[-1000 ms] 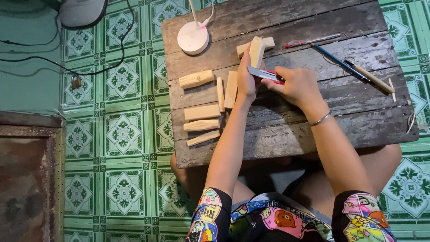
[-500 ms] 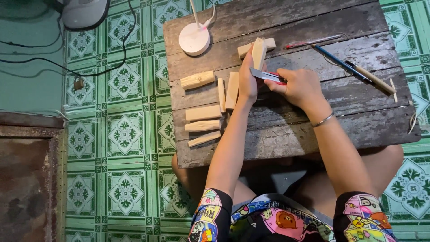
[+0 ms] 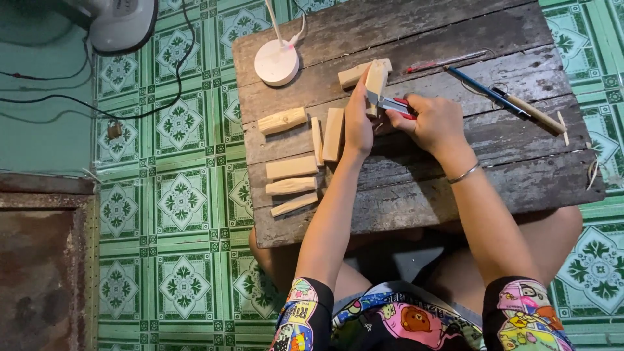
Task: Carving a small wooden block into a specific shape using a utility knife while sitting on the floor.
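My left hand (image 3: pixel 358 125) grips a pale wooden piece (image 3: pixel 376 79) standing on end on the worn wooden table (image 3: pixel 416 188). My right hand (image 3: pixel 434 121) holds a red-handled utility knife (image 3: pixel 392 104), with its blade against the side of that piece. Another light wood block (image 3: pixel 351 75) lies just behind it. To the left of my left hand lie several cut wood pieces: two upright slats (image 3: pixel 328 135), a thicker chunk (image 3: pixel 282 121) and three blocks stacked in a column (image 3: pixel 292 185).
A round white lamp base (image 3: pixel 276 62) with a cord stands at the table's back left. A red pencil (image 3: pixel 445 63), a blue pen (image 3: pixel 484 91) and a wooden-handled tool (image 3: pixel 534 113) lie at the back right. A fan base (image 3: pixel 120 23) and cables rest on the green tiled floor.
My hands stay in place on the upright piece; the knife has shifted slightly along the wood. The other pieces have not moved.
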